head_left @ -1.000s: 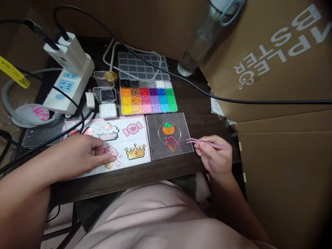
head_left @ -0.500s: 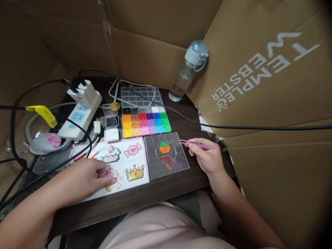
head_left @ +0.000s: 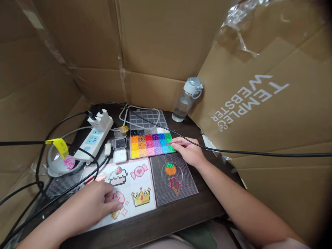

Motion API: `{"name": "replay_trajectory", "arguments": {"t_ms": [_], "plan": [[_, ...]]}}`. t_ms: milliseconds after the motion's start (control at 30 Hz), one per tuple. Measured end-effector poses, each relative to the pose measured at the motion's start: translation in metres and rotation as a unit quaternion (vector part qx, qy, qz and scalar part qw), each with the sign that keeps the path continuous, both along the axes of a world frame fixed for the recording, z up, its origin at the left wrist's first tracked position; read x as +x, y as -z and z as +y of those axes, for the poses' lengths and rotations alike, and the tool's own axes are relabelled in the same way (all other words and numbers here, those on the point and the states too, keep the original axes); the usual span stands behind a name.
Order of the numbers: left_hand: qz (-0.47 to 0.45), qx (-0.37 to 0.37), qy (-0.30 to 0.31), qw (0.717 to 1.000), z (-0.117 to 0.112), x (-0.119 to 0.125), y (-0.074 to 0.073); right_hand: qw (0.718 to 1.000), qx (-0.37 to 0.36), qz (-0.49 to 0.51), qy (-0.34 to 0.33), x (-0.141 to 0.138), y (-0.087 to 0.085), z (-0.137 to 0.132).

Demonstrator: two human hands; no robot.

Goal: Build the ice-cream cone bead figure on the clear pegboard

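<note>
My right hand (head_left: 188,150) pinches pink tweezers (head_left: 178,143). Their tips reach over the blue and green compartments at the right side of the bead box (head_left: 151,145); whether a bead is between them is too small to tell. My left hand (head_left: 100,200) lies on the pattern sheet (head_left: 140,176), thumb apart from the loosely bent fingers, and covers part of an ice-cream picture. Beside the sheet is a clear pegboard (head_left: 190,183). On it are an orange fruit shape with green leaves (head_left: 170,168) and a partly built red and brown ice-cream cone (head_left: 175,186).
Small boxes of black beads (head_left: 119,143) and white beads (head_left: 119,156) stand left of the bead box. A power strip (head_left: 95,136) with cables is further left. One black cable (head_left: 233,152) crosses above my right hand. A water bottle (head_left: 183,102) stands behind, near cardboard walls.
My right hand has moved the tweezers from the pegboard's right edge up to the bead box. The view has tilted upward. My left hand stays on the sheet.
</note>
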State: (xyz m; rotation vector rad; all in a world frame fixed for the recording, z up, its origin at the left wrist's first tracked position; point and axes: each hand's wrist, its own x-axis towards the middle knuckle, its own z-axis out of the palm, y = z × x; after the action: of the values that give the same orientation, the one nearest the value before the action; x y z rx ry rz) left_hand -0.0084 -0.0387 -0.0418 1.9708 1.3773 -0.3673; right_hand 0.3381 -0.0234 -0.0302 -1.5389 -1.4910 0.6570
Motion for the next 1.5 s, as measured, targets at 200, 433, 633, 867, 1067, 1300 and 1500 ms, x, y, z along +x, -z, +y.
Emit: {"name": "replay_trajectory", "arguments": {"t_ms": [200,433,633,867,1067,1300,1500], "plan": [[0.016,-0.016,0.009,1.0,0.002,0.002,-0.001,0.998,-0.007,-0.041,-0.038,-0.018,-0.011,0.021],[0.016,-0.027,-0.005,1.0,0.003,0.003,-0.005,0.999,0.029,-0.005,-0.032,-0.048,0.012,0.038],[0.02,-0.031,0.003,0.999,0.003,0.002,-0.004,0.999,0.022,0.026,-0.043,-0.047,0.023,0.034],[0.033,-0.033,0.006,0.999,0.002,0.003,-0.006,0.998,0.012,0.051,-0.039,-0.051,0.024,0.033],[0.033,-0.025,0.011,0.999,0.003,0.006,-0.008,0.998,0.011,0.052,-0.036,-0.05,0.025,0.034],[0.034,-0.027,0.008,0.999,0.002,0.005,-0.011,0.998,0.002,0.06,-0.035,-0.051,0.026,0.035],[0.032,-0.028,0.011,0.999,0.003,0.005,-0.009,0.998,0.016,0.055,-0.027,-0.05,0.026,0.035]]}}
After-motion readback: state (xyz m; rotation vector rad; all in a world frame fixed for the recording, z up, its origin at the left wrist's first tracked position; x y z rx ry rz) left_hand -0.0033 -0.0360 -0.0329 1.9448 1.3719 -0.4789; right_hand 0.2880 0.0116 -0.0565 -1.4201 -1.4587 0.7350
